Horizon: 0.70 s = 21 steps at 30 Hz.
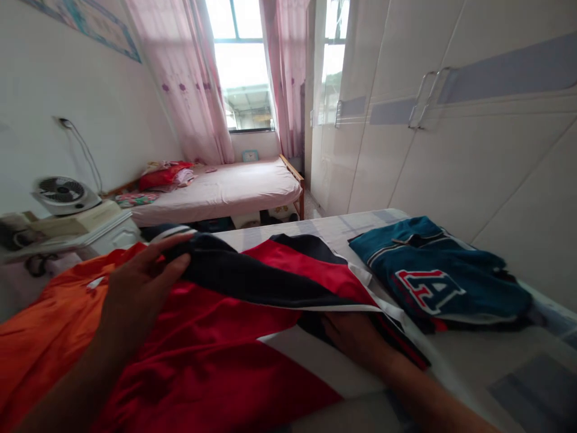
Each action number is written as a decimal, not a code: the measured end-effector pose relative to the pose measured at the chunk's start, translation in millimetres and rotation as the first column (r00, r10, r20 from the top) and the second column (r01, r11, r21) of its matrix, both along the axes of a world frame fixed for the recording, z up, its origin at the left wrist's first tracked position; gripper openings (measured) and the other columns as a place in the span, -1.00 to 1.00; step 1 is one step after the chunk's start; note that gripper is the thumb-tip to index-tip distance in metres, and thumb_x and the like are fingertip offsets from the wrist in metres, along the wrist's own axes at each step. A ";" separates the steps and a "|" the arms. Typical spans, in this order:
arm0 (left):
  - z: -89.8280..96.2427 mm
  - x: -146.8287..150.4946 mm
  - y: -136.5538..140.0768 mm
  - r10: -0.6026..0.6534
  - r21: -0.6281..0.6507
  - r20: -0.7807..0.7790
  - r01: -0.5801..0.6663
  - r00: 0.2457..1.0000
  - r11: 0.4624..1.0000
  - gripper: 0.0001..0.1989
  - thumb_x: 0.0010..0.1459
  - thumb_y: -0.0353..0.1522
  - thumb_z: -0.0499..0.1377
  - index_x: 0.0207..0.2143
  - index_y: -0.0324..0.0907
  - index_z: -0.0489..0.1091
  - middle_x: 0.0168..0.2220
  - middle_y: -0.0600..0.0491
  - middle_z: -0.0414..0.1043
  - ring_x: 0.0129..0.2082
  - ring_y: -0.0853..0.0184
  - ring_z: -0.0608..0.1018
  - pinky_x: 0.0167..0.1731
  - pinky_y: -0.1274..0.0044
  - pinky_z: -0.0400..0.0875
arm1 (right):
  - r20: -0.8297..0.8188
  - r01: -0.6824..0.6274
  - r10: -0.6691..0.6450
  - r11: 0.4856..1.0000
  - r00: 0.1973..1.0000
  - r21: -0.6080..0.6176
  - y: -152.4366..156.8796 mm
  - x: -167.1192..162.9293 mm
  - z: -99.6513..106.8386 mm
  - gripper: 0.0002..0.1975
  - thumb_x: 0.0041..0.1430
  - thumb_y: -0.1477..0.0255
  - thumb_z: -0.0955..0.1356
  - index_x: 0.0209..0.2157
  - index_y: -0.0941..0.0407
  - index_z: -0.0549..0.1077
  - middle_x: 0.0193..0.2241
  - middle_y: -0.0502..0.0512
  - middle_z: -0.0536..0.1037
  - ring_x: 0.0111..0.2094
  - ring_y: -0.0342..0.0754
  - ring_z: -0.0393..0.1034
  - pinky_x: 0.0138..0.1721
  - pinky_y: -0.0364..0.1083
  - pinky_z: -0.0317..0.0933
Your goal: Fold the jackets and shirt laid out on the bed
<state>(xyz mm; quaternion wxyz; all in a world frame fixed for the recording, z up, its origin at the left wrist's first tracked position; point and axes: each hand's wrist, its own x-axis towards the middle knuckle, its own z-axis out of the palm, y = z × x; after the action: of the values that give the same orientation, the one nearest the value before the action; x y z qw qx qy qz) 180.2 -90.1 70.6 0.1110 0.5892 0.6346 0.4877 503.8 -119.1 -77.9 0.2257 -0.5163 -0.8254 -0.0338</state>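
A red, white and navy jacket lies spread over the near bed. One of its dark navy sleeves stretches across the middle, edged with a thin white stripe. At the sleeve's left end, my left hand pinches the cloth between thumb and fingers. My right hand reaches under the sleeve's right part and touches the jacket. The cloth hides its fingertips, so their grip does not show. Orange clothing lies at the left, against the red cloth. To the right is a folded teal garment with a letter A patch.
The near bed's pale patterned sheet shows behind the jacket. A second bed with pink bedding stands below the window. White wardrobe doors line the right side. A small fan stands on a cabinet at left.
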 end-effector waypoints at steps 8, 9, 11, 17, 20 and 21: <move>-88.0 -61.1 -82.0 0.035 -0.433 0.092 0.008 0.995 0.901 -0.43 -0.09 -0.02 0.20 -0.05 -0.10 0.46 -0.06 0.02 0.52 -0.20 0.18 0.60 -0.28 0.53 0.53 | 0.029 -0.112 0.119 0.979 0.992 -0.172 -36.6 -3.0 30.6 -0.72 0.16 0.47 0.24 -0.13 0.08 0.49 -0.19 0.14 0.58 -0.21 0.02 0.48 -0.10 -0.01 0.31; -90.8 -61.8 -84.2 0.029 -0.428 0.065 0.002 0.997 0.904 -0.43 -0.06 -0.03 0.18 -0.03 -0.10 0.45 -0.05 0.02 0.51 -0.17 0.18 0.59 -0.23 0.51 0.52 | 0.030 -0.138 0.147 0.971 0.989 -0.196 -43.7 -4.0 37.8 -0.77 0.18 0.48 0.23 -0.23 0.07 0.51 -0.27 0.10 0.59 -0.30 -0.02 0.49 -0.19 -0.06 0.33; -92.2 -61.1 -86.4 0.009 -0.409 0.026 0.003 1.000 0.912 -0.45 0.00 -0.03 0.14 0.00 -0.09 0.43 -0.04 0.03 0.50 -0.11 0.17 0.56 -0.14 0.47 0.49 | 0.005 -0.217 0.222 0.958 0.975 -0.185 -55.6 -5.4 49.3 -0.77 0.23 0.48 0.21 -0.36 0.06 0.48 -0.39 0.04 0.57 -0.41 -0.10 0.46 -0.32 -0.14 0.32; -81.9 -55.1 -95.8 -0.015 -0.379 0.089 0.048 0.996 0.924 -0.49 0.04 -0.08 0.13 0.03 -0.06 0.41 0.02 0.06 0.45 -0.15 0.22 0.58 -0.08 0.47 0.46 | 0.126 -0.088 0.057 0.962 0.990 0.260 -57.1 -0.9 50.6 -0.78 0.19 0.42 0.30 -0.12 0.10 0.44 -0.16 0.18 0.51 -0.07 0.11 0.37 -0.07 0.07 0.18; -72.0 -54.9 -108.0 0.008 -0.350 0.079 0.021 0.997 0.937 -0.48 0.03 -0.06 0.14 0.03 -0.04 0.40 -0.01 0.09 0.48 -0.16 0.22 0.59 -0.12 0.47 0.48 | 0.140 -0.090 0.059 0.970 0.988 0.226 -51.7 7.1 42.1 -0.88 0.20 0.46 0.28 -0.26 0.07 0.45 -0.24 0.09 0.54 -0.01 0.13 0.33 0.01 0.13 0.09; -69.7 -56.2 -112.7 0.021 -0.325 0.045 -0.005 0.999 0.946 -0.48 0.03 -0.05 0.14 0.02 -0.04 0.41 -0.04 0.09 0.51 -0.15 0.21 0.58 -0.11 0.45 0.48 | 0.110 -0.087 0.062 0.969 0.992 0.232 -51.6 10.6 39.3 -0.90 0.20 0.47 0.28 -0.29 0.07 0.44 -0.28 0.06 0.55 -0.02 0.10 0.34 0.02 0.12 0.09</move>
<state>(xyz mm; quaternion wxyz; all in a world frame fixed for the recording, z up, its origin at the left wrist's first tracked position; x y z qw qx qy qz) 123.9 -202.8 0.8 0.2184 0.5469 0.7071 0.3913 514.4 -170.8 -38.6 0.2443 -0.4520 -0.8448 -0.1494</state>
